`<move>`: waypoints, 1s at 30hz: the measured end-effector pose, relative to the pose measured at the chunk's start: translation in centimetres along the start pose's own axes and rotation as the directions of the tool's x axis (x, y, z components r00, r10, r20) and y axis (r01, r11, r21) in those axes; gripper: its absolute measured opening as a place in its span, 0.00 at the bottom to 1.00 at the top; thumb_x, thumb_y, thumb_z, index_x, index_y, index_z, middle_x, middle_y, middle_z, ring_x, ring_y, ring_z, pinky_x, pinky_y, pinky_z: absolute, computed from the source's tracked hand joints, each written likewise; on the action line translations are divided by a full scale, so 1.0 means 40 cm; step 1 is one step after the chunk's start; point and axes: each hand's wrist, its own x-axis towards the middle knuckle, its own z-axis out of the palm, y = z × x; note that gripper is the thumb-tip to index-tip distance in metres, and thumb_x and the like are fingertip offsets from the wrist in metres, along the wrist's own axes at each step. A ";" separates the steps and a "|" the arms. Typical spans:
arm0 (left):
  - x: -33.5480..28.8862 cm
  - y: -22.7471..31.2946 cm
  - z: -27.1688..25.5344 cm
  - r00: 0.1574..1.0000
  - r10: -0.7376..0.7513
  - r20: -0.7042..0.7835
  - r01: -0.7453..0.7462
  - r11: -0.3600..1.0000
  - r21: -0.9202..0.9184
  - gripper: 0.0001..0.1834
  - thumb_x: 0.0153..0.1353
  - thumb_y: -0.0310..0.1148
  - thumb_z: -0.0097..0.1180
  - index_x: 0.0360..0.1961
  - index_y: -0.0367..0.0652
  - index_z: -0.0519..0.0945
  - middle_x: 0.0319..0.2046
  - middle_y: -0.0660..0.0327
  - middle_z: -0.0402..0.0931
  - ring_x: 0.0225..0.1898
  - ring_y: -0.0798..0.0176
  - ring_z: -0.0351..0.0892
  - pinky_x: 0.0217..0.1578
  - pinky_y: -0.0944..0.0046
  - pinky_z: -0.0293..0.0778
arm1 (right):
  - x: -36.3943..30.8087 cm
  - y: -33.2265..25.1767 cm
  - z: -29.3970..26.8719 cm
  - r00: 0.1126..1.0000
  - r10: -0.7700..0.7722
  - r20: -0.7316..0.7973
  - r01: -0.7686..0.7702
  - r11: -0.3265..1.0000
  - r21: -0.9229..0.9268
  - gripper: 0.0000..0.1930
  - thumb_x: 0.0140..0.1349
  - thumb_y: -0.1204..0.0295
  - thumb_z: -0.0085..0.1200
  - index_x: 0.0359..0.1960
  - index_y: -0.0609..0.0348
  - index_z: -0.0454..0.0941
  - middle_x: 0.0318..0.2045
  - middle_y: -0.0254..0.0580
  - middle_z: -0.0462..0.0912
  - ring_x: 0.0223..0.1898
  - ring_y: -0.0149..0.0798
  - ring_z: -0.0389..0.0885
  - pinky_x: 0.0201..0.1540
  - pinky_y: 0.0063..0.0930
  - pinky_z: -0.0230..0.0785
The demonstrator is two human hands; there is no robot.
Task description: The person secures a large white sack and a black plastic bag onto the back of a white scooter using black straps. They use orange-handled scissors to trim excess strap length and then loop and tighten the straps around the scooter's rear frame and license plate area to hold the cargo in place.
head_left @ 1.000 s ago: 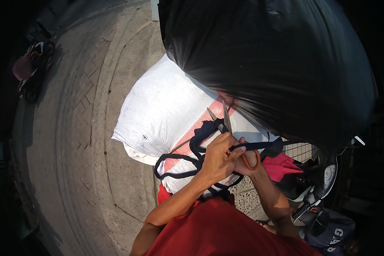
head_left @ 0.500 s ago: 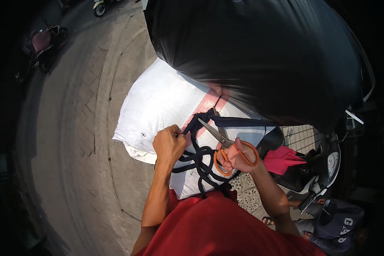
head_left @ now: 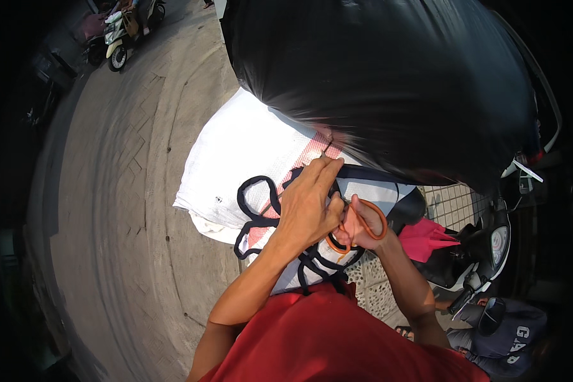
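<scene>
My right hand (head_left: 361,227) grips a pair of scissors by its orange handles (head_left: 384,221), the blades mostly hidden by my left hand. My left hand (head_left: 307,205) lies over the knot, its fingers closed on a navy cloth strap (head_left: 372,173) that runs right beneath the black bag. Just what its fingertips pinch is partly hidden. Loose loops of the navy cord (head_left: 241,197) lie left of and below that hand. Under both hands is a stuffed white woven sack (head_left: 232,149) with a red-checked stripe.
A big bulging black plastic bag (head_left: 388,70) sits beyond the sack. To the right stand a motorbike (head_left: 498,239) with a pink cloth (head_left: 426,240) on it and a person in a dark top (head_left: 519,337). On the road (head_left: 121,223) at far left, a light-coloured scooter (head_left: 116,44) carries a rider.
My left hand has moved right and up over the knot, beside the scissors, and a cord loop now lies left of it. The scooter has come nearer along the road.
</scene>
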 end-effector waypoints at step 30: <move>0.024 0.230 -0.021 0.942 0.177 0.285 -0.080 0.943 -0.322 0.11 0.63 0.31 0.60 0.32 0.31 0.83 0.21 0.54 0.80 0.22 0.58 0.80 0.27 0.63 0.75 | 0.046 0.069 0.103 0.987 -0.089 -0.134 0.058 0.975 -0.216 0.15 0.63 0.73 0.60 0.47 0.64 0.70 0.21 0.29 0.70 0.21 0.20 0.70 0.21 0.14 0.61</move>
